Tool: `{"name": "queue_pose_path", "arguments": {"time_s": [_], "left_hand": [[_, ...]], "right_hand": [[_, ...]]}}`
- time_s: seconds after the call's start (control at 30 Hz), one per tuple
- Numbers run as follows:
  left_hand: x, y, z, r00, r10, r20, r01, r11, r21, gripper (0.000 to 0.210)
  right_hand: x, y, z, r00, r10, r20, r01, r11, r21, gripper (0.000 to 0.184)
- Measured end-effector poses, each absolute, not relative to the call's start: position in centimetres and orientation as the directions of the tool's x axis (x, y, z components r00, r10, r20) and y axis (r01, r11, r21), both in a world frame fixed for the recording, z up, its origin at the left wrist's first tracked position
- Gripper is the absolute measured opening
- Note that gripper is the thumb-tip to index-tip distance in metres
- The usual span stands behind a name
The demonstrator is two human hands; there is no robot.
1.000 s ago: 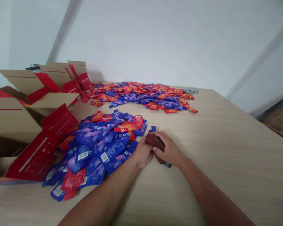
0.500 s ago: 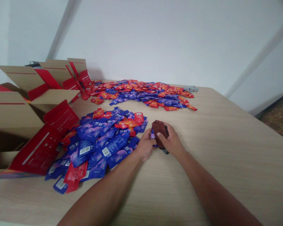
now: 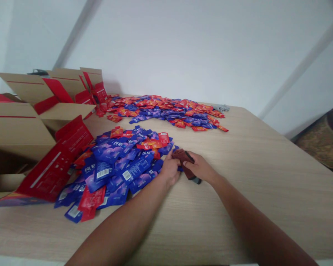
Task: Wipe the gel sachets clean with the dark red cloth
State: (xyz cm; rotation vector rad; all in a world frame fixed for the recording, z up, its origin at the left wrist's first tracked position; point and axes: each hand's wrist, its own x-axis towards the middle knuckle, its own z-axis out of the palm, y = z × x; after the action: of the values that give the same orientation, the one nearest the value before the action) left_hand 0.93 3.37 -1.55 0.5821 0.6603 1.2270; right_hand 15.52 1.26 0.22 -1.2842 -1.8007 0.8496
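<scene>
A folded brown cloth (image 3: 186,167) with a dark edge and a grey end is held low over the table, between both hands. My right hand (image 3: 201,168) is closed round its right side, thumb on top. On the other side my left hand (image 3: 170,170) is closed at a blue packet (image 3: 180,169), which shows partly under the cloth, and its thumb lies against the cloth. The packet's mouth is hidden. Just left of my left hand spreads a near pile of blue and red packets (image 3: 122,159), several with white barcode labels.
Open cardboard boxes (image 3: 13,127) with red flaps stand along the left. A far pile of red and blue packets (image 3: 166,109) runs along the back of the wooden table (image 3: 255,177). Some grey cloth (image 3: 222,108) lies at that pile's right end, near the wall.
The brown cloth has tilted, its top now leaning left toward my left hand. Both hands have stayed closed, and the view has shifted slightly.
</scene>
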Motion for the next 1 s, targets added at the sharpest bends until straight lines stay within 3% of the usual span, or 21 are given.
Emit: {"name": "queue_pose_path", "arguments": {"time_s": [0.27, 0.43, 0.63, 0.73, 0.9, 1.0], "left_hand": [[0.8, 3.6, -1.8, 0.327, 0.945, -0.020, -0.639, 0.237, 0.731, 0.071], [0.8, 3.5, -1.7, 0.389, 0.921, -0.030, -0.576, 0.268, 0.773, 0.086], [0.9, 3.2, -1.2, 0.407, 0.913, -0.025, -0.522, 0.255, 0.814, 0.079], [0.8, 3.1, -1.3, 0.384, 0.923, -0.028, -0.532, 0.246, 0.811, 0.081], [0.7, 3.0, -1.6, 0.312, 0.949, -0.043, -0.579, 0.226, 0.783, 0.072], [0.5, 3.0, -1.4, 0.361, 0.932, -0.016, -0.547, 0.226, 0.806, 0.078]], "right_hand": [[14.9, 1.4, -0.5, -0.136, 0.923, 0.360, 0.503, 0.378, -0.777, 0.046], [15.8, 3.1, -1.8, -0.008, 0.940, 0.340, 0.474, 0.303, -0.826, 0.037], [16.7, 3.8, -2.2, 0.117, 0.929, 0.351, 0.420, 0.274, -0.865, 0.038], [16.5, 3.0, -1.9, 0.074, 0.934, 0.349, 0.421, 0.288, -0.860, 0.039], [15.8, 1.1, -1.1, -0.148, 0.916, 0.373, 0.402, 0.400, -0.824, 0.051], [15.8, 1.1, -1.1, -0.089, 0.916, 0.391, 0.403, 0.392, -0.827, 0.046]]}}
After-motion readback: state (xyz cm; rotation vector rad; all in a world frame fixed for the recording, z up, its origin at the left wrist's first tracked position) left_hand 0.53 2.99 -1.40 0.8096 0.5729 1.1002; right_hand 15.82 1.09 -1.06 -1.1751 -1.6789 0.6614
